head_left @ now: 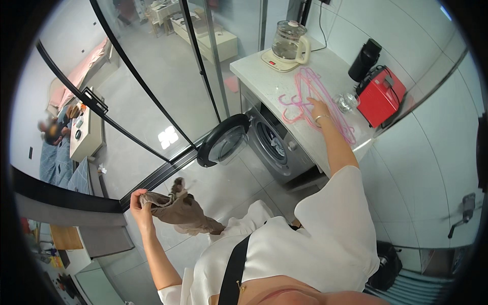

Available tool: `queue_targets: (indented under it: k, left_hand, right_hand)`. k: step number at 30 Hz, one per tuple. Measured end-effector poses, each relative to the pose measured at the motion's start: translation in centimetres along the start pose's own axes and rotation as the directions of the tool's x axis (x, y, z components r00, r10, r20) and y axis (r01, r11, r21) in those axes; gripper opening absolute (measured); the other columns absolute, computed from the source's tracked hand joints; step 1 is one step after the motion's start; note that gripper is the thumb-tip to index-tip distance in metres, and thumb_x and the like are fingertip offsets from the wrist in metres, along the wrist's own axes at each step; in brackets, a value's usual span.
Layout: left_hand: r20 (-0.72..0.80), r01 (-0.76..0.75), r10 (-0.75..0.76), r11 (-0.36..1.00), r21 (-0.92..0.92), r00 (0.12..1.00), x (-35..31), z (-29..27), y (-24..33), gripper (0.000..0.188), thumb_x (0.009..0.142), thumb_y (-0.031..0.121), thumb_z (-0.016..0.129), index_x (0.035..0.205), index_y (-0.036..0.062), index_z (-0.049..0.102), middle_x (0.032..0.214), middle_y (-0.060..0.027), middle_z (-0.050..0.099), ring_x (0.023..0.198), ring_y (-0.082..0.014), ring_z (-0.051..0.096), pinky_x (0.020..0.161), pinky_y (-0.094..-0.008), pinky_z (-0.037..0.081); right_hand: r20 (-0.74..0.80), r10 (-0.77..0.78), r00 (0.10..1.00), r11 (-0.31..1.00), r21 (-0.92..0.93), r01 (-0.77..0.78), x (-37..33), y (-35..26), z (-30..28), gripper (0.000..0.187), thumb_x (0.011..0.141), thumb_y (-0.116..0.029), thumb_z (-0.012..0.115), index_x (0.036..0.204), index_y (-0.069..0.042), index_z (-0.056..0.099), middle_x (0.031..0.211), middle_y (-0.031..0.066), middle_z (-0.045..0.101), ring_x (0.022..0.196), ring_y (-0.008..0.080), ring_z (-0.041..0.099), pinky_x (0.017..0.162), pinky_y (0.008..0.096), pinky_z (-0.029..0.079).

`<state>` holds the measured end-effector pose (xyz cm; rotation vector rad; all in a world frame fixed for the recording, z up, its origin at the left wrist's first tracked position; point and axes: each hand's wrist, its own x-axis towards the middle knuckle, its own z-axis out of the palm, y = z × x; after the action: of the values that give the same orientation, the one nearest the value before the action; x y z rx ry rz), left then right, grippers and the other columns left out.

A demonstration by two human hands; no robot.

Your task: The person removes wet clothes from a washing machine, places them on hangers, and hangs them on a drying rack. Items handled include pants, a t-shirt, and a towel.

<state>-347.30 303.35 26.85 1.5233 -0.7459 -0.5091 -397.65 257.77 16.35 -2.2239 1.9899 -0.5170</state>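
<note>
My left hand (143, 206) grips a brown-grey garment (184, 214) by its upper edge. The cloth droops to the right over the floor, with a dark bit sticking up from it; I cannot tell what kind of garment it is. My right hand (319, 110) reaches onto the white counter (265, 84), its index finger stretched out over several pink plastic hangers (310, 87). They lie in a loose overlapping heap, hooks toward the left. The fingertips are at the hangers, and none is lifted. Below the counter stands a grey washing machine (269, 143), its round door swung open and some cloth in the drum.
A glass kettle (291, 44) stands on the counter's far end. Beside the wall are a black bottle (365, 59), a red appliance (381, 95) and a clear glass item (345, 102). The washer door (223, 141) juts leftward near black-framed glass panels. Another person (57, 129) sits beyond the glass.
</note>
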Motion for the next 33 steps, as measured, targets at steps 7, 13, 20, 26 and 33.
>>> queue_targets:
  k: [7,13,20,26,33]
  left_hand:
    - [-0.102,-0.013,0.021,0.996,0.083,0.995,0.1,-1.6,0.1,0.035,0.065,-0.013,0.042,0.093,0.0026,0.054,0.089,0.0002,0.052,0.079,-0.0074,0.049,0.073,-0.0186,0.038]
    - [-0.128,-0.068,0.101,0.968,0.242,0.987,2.1,-2.5,-0.6,0.028,0.070,-0.005,0.056,0.097,0.0024,0.055,0.086,-0.0013,0.055,0.078,-0.0080,0.051,0.071,-0.0205,0.041]
    - [-0.202,-0.074,0.194,0.871,0.485,0.960,5.5,-2.4,-2.7,0.030,0.067,0.006,0.063,0.097,0.0014,0.057,0.084,-0.0068,0.060,0.076,-0.0154,0.057,0.070,-0.0278,0.046]
    - [-0.325,0.032,0.212,0.793,0.608,0.922,6.5,-1.3,-0.9,0.028,0.066,0.010,0.064,0.091,0.0017,0.058,0.086,-0.0145,0.062,0.082,-0.0279,0.061,0.073,-0.0334,0.047]
    - [-0.383,0.059,0.289,0.728,0.683,0.878,7.0,-6.1,-2.7,0.026,0.065,0.008,0.064,0.090,0.0020,0.055,0.087,-0.0153,0.059,0.085,-0.0323,0.057,0.074,-0.0375,0.045]
  right_hand:
    - [0.045,-0.051,0.998,0.994,-0.094,0.055,1.3,0.5,-0.4,0.025,0.081,-0.005,0.048,0.100,-0.016,0.060,0.101,0.0164,0.056,0.090,0.0345,0.057,0.078,0.0417,0.047]
    - [-0.269,-0.160,0.950,0.984,-0.123,0.131,-0.9,-2.9,-7.7,0.016,0.082,-0.010,0.051,0.095,-0.014,0.059,0.095,0.0146,0.051,0.084,0.0339,0.056,0.074,0.0430,0.046]
    - [-0.359,-0.418,0.834,0.759,0.367,0.538,-11.6,-12.6,-20.5,0.042,0.083,-0.002,0.048,0.125,-0.004,0.049,0.116,0.0134,0.054,0.102,0.0223,0.053,0.081,0.0323,0.044]
    - [0.219,-0.813,0.539,0.327,0.939,0.112,-19.4,-24.2,-15.6,0.034,0.092,-0.005,0.040,0.124,-0.001,0.049,0.119,0.0084,0.055,0.090,0.0090,0.049,0.076,0.0229,0.042]
    - [0.302,-0.905,0.299,0.297,0.953,-0.063,-23.5,-38.0,-5.3,0.033,0.093,-0.009,0.042,0.123,-0.002,0.050,0.066,-0.0061,0.041,0.059,0.0033,0.030,0.053,0.0191,0.029]
